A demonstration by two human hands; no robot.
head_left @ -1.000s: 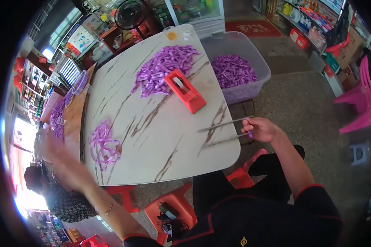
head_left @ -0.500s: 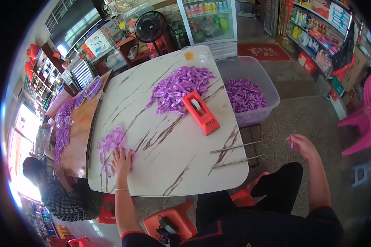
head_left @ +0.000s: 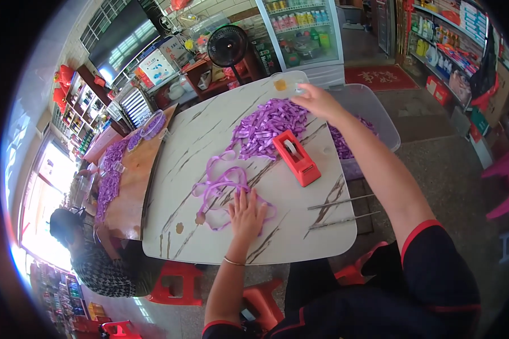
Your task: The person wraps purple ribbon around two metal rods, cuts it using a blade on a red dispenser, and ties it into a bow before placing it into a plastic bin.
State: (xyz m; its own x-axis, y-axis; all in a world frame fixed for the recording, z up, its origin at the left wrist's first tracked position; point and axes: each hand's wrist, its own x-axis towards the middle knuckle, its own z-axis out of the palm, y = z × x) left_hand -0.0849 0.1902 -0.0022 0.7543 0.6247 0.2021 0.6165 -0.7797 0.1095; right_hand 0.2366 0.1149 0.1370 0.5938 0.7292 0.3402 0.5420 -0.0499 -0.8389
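My left hand (head_left: 247,217) lies flat with spread fingers on a loose tangle of purple ribbon (head_left: 220,186) near the table's front. My right hand (head_left: 316,103) reaches to the far right corner, its fingers bent together beside a small clear cup with amber contents (head_left: 280,85). Something pale shows at those fingertips, too small to name. A heap of folded purple ribbon pieces (head_left: 266,127) sits between my hands. Against its right side stands a red tape dispenser (head_left: 297,158). Two thin metal rods (head_left: 342,201) stick out over the table's right edge.
A clear plastic tub (head_left: 387,121) of purple pieces stands right of the marble-patterned table (head_left: 203,130), partly behind my right arm. On the left, a person (head_left: 93,254) sits at a wooden table (head_left: 136,192) with more purple pieces. Red stools (head_left: 175,282) stand in front.
My left hand has slid right, drawing the ribbon tangle along toward the heap and uncovering brownish patches. My right hand, which held a small purple piece off the right side, has swung to the far corner.
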